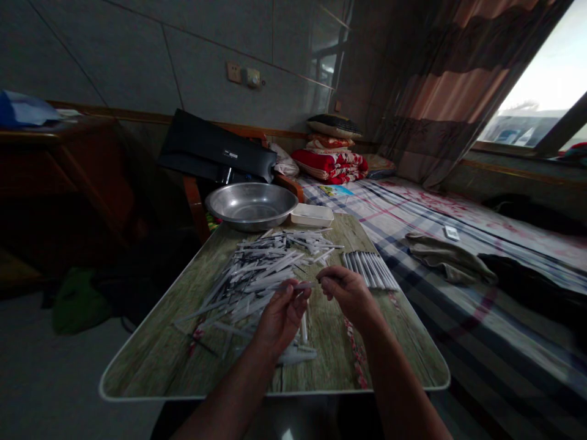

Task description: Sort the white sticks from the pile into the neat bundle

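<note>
Both the left hand (pixel 279 315) and right hand (pixel 347 290) pinch one thin white tube (pixel 306 285); I'd keep it level, fingertips close to its ends

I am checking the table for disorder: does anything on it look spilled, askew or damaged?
Nothing looks damaged. The loose strips lie in a scattered, crisscrossed heap, unlike the neat row beside them. The left hand and right hand pinch one thin strip between them.
</note>
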